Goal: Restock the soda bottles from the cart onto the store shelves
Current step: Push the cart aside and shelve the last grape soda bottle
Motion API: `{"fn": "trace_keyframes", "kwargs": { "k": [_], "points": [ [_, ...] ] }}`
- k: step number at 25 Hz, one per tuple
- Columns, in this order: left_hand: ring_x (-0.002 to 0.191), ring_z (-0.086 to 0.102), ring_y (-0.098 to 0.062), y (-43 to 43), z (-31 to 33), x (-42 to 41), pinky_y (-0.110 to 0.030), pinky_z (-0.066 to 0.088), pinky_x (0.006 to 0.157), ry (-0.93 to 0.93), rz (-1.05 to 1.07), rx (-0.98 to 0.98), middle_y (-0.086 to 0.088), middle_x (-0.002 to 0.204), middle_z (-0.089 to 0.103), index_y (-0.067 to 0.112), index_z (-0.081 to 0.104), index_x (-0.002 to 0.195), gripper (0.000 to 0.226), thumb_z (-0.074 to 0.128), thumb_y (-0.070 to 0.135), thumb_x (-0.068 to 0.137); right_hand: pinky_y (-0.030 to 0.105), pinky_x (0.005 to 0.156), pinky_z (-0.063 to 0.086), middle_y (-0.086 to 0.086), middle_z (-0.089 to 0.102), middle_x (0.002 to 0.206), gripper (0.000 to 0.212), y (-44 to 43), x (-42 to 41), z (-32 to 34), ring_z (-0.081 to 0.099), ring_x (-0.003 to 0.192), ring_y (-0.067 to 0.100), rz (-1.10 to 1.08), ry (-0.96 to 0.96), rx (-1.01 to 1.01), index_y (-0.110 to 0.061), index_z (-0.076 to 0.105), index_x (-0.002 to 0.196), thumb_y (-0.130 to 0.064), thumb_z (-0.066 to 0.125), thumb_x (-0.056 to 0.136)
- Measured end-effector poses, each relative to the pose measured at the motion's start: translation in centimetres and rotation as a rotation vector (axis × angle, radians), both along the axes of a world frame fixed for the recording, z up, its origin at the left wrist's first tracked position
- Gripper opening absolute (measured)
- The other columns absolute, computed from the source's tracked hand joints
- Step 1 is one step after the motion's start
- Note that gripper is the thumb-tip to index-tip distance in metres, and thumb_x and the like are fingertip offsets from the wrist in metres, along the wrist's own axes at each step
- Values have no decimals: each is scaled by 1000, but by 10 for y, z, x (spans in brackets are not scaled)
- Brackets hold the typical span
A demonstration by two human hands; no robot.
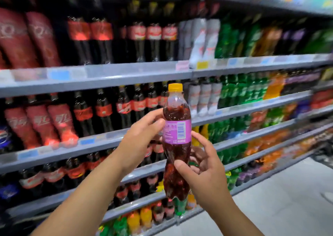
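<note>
A soda bottle (177,140) with dark purple drink, a purple label and a yellow cap stands upright in the air in front of the shelves. My left hand (138,142) grips it at the label from the left, thumb and fingers curled round its upper body. My right hand (201,171) holds its lower half from the right, thumb across the waist of the bottle. The store shelves (111,77) fill the view behind, packed with cola, white, green, orange and purple bottles. The cart is out of view.
Grey shelf rails with price tags run across at several heights, slanting down to the right. Purple-labelled bottles (301,79) stand far right on the second shelf. A pale floor (281,205) opens at the lower right. The background is motion-blurred.
</note>
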State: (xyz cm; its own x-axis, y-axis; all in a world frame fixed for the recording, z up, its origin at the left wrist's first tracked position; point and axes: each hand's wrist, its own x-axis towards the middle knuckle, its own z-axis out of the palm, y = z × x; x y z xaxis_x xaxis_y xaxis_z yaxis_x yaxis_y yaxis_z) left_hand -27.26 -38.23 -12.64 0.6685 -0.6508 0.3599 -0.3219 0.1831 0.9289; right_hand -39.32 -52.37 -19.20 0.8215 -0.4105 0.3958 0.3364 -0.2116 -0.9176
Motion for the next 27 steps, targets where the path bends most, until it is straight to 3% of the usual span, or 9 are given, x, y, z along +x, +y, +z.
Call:
{"fn": "trace_keyframes", "kwargs": {
  "k": [3, 5, 7, 10, 14, 16, 21, 24, 27],
  "points": [
    [111, 68, -13, -83, 25, -6, -31, 55, 90, -119, -31, -33, 3, 121, 72, 35, 61, 130, 47, 70, 41, 84, 10, 76, 52, -19, 73, 114, 66, -84, -12, 31, 70, 104, 2, -73, -48, -73, -61, 54, 125, -41, 80, 68],
    [112, 68, -20, -137, 38, -12, -42, 56, 93, -178, -36, -34, 2, 121, 72, 38, 57, 133, 58, 78, 46, 79, 9, 78, 51, -22, 72, 111, 67, -136, -22, 49, 70, 103, 2, -112, -64, -140, -60, 52, 129, -43, 80, 70],
    [106, 71, -21, -189, 50, -21, -45, 58, 84, -223, -15, -43, 3, 117, 73, 43, 57, 131, 64, 81, 57, 73, 13, 80, 54, -22, 72, 109, 67, -186, -33, 67, 71, 101, 3, -154, -76, -208, -59, 51, 131, -43, 80, 73],
    [97, 72, -15, -253, 64, -29, -37, 60, 70, -263, 55, -78, 10, 107, 75, 45, 61, 118, 63, 84, 64, 62, 14, 79, 55, -25, 70, 109, 68, -243, -42, 84, 70, 99, 1, -219, -78, -290, -61, 47, 132, -47, 78, 74],
    [101, 70, -11, -327, 87, -26, -45, 59, 82, -288, 8, -70, 13, 108, 74, 51, 63, 113, 55, 82, 59, 62, 26, 84, 60, -23, 67, 112, 71, -307, -40, 94, 68, 105, 3, -275, -70, -292, -60, 43, 133, -49, 81, 74],
    [106, 70, -13, -362, 99, -17, -42, 58, 84, -279, -82, -79, 11, 112, 74, 53, 64, 111, 52, 83, 56, 63, 31, 86, 60, -24, 65, 114, 71, -343, -35, 102, 68, 106, 4, -277, -62, -264, -59, 43, 130, -56, 80, 70],
    [91, 73, -11, -459, 119, 15, -21, 55, 60, -197, -245, -145, 0, 107, 76, 43, 65, 117, 48, 82, 41, 71, 41, 90, 59, -16, 74, 110, 58, -444, -13, 123, 71, 106, 10, -182, -40, -206, -56, 49, 125, -52, 78, 74],
    [98, 73, -15, -536, 124, 39, -25, 57, 66, -195, -310, -171, 0, 117, 74, 45, 60, 126, 50, 78, 32, 81, 37, 79, 62, -11, 75, 101, 59, -510, 9, 130, 73, 96, 11, -306, -100, -224, -53, 52, 120, -49, 82, 69],
    [108, 71, -16, -624, 133, 59, -38, 60, 82, -306, -294, -175, 7, 128, 68, 47, 52, 136, 68, 82, 50, 75, 36, 77, 62, -12, 73, 97, 66, -584, 34, 141, 73, 88, 11, -432, -119, -222, -49, 53, 119, -41, 86, 62]
  ]
}}
